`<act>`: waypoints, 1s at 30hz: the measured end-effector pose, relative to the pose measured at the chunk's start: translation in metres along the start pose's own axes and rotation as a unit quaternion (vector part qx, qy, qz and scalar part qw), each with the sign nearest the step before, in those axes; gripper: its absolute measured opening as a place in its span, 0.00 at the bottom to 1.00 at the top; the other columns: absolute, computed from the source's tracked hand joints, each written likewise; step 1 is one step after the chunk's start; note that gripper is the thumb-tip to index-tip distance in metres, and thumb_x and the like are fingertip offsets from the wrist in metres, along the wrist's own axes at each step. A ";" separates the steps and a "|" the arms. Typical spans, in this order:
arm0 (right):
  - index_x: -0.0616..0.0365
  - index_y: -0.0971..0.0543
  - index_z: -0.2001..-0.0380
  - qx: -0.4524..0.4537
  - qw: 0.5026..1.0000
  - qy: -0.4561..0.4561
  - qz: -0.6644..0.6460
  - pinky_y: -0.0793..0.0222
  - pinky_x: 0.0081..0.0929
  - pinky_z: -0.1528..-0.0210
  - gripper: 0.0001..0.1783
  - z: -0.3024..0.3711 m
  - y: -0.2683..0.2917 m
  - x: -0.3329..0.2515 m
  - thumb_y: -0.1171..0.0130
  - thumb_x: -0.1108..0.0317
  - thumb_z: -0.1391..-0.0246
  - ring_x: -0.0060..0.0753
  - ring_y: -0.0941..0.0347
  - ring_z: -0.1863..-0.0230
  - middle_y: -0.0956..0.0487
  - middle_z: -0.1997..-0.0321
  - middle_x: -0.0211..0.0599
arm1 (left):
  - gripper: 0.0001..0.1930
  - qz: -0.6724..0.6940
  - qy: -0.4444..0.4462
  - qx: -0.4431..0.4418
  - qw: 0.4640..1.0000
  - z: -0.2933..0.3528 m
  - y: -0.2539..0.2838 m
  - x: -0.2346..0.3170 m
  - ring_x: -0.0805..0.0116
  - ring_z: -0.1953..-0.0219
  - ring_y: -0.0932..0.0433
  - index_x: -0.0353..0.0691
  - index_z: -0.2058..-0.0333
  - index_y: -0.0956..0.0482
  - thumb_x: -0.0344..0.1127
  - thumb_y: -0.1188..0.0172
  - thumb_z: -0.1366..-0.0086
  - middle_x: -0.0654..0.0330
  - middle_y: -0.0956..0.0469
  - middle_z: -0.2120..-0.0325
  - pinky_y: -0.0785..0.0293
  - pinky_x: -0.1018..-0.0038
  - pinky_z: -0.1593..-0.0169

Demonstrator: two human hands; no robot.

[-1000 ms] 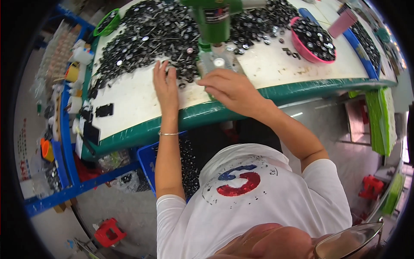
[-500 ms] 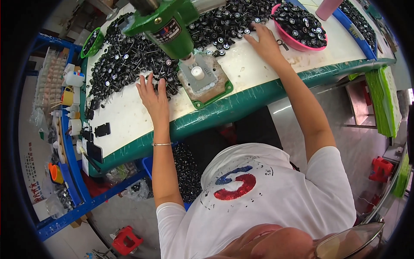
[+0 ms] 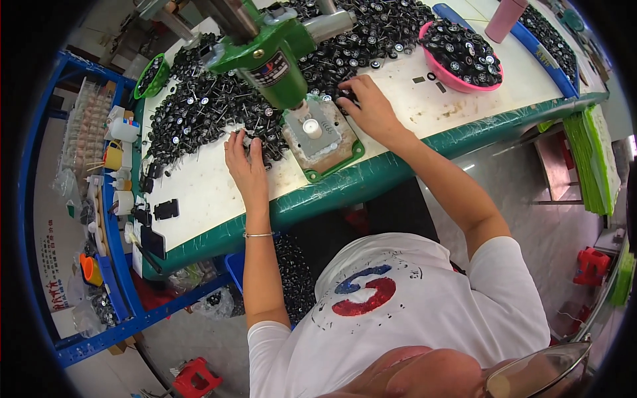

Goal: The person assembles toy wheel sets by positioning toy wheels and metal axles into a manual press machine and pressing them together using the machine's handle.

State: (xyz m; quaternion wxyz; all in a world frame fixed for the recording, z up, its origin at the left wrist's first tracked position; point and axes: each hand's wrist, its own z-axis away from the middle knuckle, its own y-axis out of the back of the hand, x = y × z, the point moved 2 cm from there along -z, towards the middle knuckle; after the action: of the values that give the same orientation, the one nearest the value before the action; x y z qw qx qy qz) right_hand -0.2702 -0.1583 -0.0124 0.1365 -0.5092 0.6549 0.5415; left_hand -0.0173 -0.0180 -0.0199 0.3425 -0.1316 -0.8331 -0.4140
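Note:
Both my hands rest at the near edge of a large heap of small black toy wheels (image 3: 199,109), many on thin metal axles. My left hand (image 3: 247,174) lies left of the green press (image 3: 275,76), fingers apart, fingertips touching the wheels. On the press's other side, my right hand (image 3: 375,113) curves loosely around a few wheels, thumb and fingers apart; I see no firm grip on any. Between my hands, a white round peg (image 3: 311,128) stands on the grey plate of the press base (image 3: 325,159).
A pink bowl (image 3: 458,85) full of wheels stands at right, near a pink bottle (image 3: 505,21) and a blue-edged tray (image 3: 545,58). A green basket (image 3: 152,79) sits far left. A phone (image 3: 153,243) lies at the table's left corner, beside a blue shelf rack (image 3: 133,302).
My right hand has moved left and nearer, from beside the pink bowl to beside the press, and wheels now lie at its fingers. My left hand stays by the heap. The view has shifted slightly.

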 end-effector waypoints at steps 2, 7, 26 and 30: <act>0.59 0.25 0.54 0.009 1.000 0.016 0.002 0.31 0.36 0.48 0.16 0.001 0.005 -0.002 0.40 0.65 0.44 0.46 0.29 0.49 0.28 0.52 0.44 | 0.24 -0.003 -0.001 0.005 1.000 0.000 0.002 -0.002 0.48 0.31 0.46 0.37 0.42 0.29 0.48 0.48 0.29 0.49 0.37 0.36 0.52 0.58 0.31; 0.58 0.26 0.48 0.125 0.984 0.098 0.080 0.37 0.41 0.41 0.22 -0.022 0.015 0.029 0.40 0.60 0.44 0.50 0.34 0.42 0.29 0.44 0.47 | 0.24 0.009 0.005 0.001 1.000 0.000 0.003 0.007 0.49 0.32 0.45 0.36 0.43 0.29 0.47 0.47 0.30 0.49 0.36 0.37 0.51 0.59 0.31; 0.58 0.23 0.51 0.068 0.994 0.084 -0.020 0.33 0.30 0.45 0.15 0.004 0.042 0.031 0.44 0.70 0.42 0.40 0.27 0.49 0.25 0.49 0.39 | 0.23 0.061 0.021 0.019 0.998 0.000 0.004 0.007 0.50 0.33 0.44 0.35 0.45 0.27 0.46 0.47 0.30 0.50 0.35 0.37 0.48 0.61 0.32; 0.53 0.22 0.53 0.036 0.995 0.070 0.059 0.32 0.35 0.47 0.15 0.009 0.038 0.033 0.41 0.67 0.44 0.43 0.27 0.51 0.24 0.53 0.37 | 0.19 0.046 0.007 0.024 0.999 0.003 0.008 0.009 0.47 0.31 0.47 0.39 0.50 0.21 0.45 0.48 0.29 0.55 0.32 0.38 0.50 0.59 0.31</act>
State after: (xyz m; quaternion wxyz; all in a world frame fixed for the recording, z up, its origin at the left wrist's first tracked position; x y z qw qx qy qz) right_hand -0.3188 -0.1717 -0.0183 0.0763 -0.5007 0.7111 0.4876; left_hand -0.0214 -0.0112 -0.0108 0.3695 -0.1584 -0.8337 -0.3785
